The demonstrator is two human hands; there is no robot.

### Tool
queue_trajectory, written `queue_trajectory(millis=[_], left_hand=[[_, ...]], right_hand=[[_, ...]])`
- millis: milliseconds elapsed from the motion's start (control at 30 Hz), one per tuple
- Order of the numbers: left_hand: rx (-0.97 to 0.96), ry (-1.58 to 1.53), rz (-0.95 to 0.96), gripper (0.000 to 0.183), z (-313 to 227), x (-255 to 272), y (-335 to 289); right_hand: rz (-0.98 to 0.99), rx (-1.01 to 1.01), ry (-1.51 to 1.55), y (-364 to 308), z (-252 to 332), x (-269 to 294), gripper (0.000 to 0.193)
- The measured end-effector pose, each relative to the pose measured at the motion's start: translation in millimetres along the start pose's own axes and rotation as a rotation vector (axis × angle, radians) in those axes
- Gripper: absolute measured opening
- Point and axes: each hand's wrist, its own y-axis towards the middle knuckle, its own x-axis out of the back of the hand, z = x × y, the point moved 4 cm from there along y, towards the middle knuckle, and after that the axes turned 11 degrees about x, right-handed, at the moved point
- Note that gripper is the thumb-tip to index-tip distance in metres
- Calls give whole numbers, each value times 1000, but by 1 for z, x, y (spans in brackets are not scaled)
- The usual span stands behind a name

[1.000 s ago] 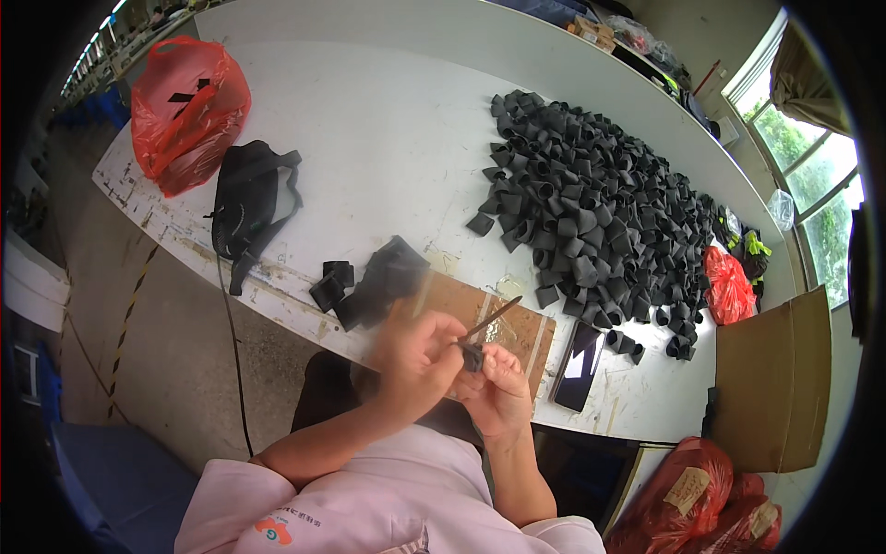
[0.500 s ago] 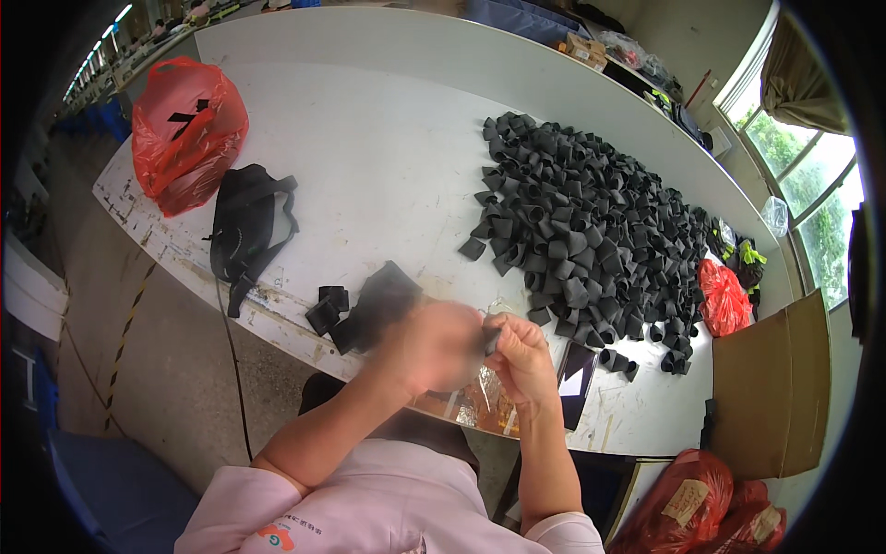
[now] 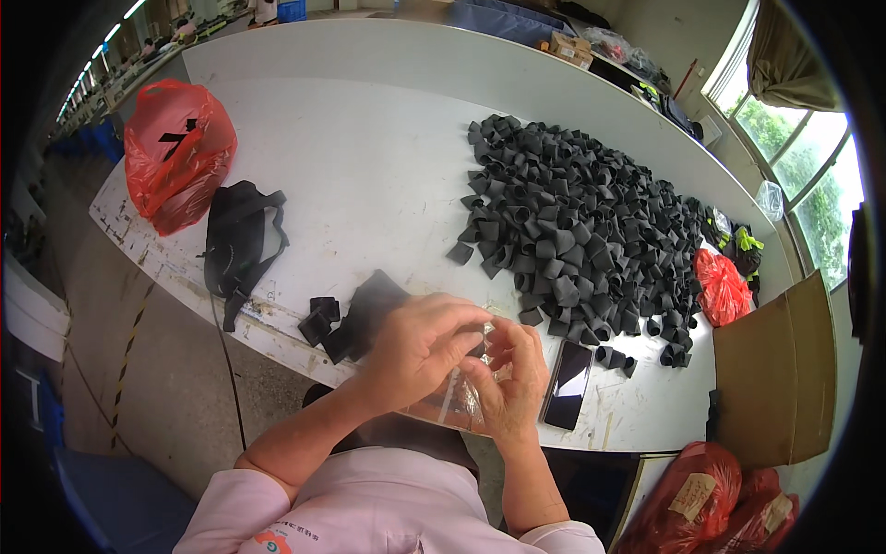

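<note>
My left hand point(image 3: 420, 351) and my right hand point(image 3: 515, 374) meet over the table's front edge, fingertips curled close together. Between them is a small black fabric loop point(image 3: 477, 348), mostly hidden by my fingers; my left thumb and forefinger pinch it, and my right fingers curve round its other side. Beyond to the right spreads a large pile of similar black loops point(image 3: 577, 231). Left of my left hand lie a dark flat piece point(image 3: 374, 297) and a few loose black loops point(image 3: 318, 319). Under my hands a sheet of clear plastic point(image 3: 452, 402) covers the table edge.
A phone point(image 3: 568, 383) lies right of my right hand. At the left are a black bag with straps point(image 3: 242, 245) and a red plastic bag point(image 3: 180, 157). A second red bag point(image 3: 723, 286) and a cardboard sheet point(image 3: 773, 369) stand right. A low white wall point(image 3: 369, 51) borders the table's back.
My left hand, blurred before, is now clear, its fingers stretched over toward the right hand. The right hand has turned and loosened from a tight pinch. The view has shifted slightly.
</note>
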Motion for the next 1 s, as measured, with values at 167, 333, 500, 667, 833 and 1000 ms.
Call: queue_trajectory(millis=[167,333,500,667,833,1000], left_hand=[[125,-191,-98,11,8,-1,-7],[494,-866,-284,7,41,1,-17],[475,-823,-262,6,41,-1,-22],[441,-687,-257,8,49,-8,-25],[347,-698,-196,8,39,-6,-17],[349,-338,-32,15,32,-6,-13]], right_hand=[[36,125,-62,4,10,-2,31],[-21,134,-66,11,14,-3,23],[37,231,-219,14,12,1,16],[46,362,-330,8,10,-5,17],[126,278,-333,9,12,-3,12],[74,190,-273,16,14,2,12]])
